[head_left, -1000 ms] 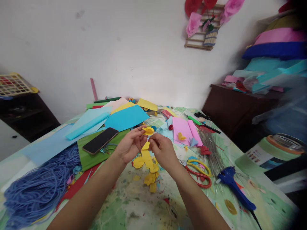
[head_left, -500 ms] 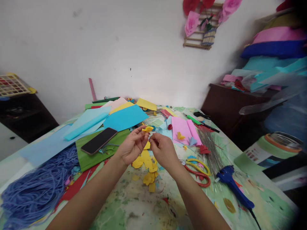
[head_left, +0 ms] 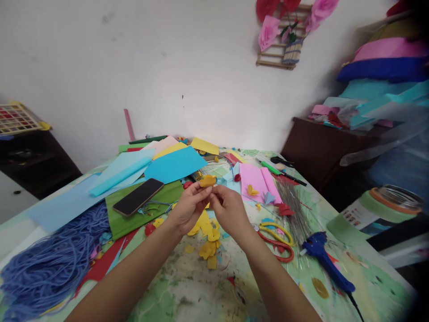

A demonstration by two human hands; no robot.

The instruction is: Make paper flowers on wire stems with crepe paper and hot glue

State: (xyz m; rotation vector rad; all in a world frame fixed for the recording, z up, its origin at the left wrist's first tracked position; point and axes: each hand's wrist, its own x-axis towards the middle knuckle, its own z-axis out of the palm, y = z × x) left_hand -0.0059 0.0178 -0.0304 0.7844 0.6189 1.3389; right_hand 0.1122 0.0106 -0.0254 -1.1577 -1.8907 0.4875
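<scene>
A small yellow paper flower (head_left: 208, 180) is pinched in the raised fingertips of my left hand (head_left: 189, 208), above the middle of the table. My right hand (head_left: 230, 208) is closed, its thumb and forefinger meeting the left fingertips just under the flower. What the right fingers grip there is hidden. Below the hands lie several loose yellow paper cutouts (head_left: 210, 248). On the right, a yellow paper flower (head_left: 252, 190) and a pale blue one (head_left: 268, 197) rest on pink paper (head_left: 250, 174).
Scissors (head_left: 276, 241) and a blue glue gun (head_left: 330, 264) lie right, beside thin wires (head_left: 295, 208). To the left are a phone (head_left: 139, 197), green paper (head_left: 117, 221) and blue cord (head_left: 60, 264). Blue sheets (head_left: 176, 164) lie behind. A jar (head_left: 375, 210) stands far right.
The yellow flower has turned between my left fingers and shows a different side. My hands have drawn together, so the fingertips now meet. Red and yellow pieces show beside my left wrist.
</scene>
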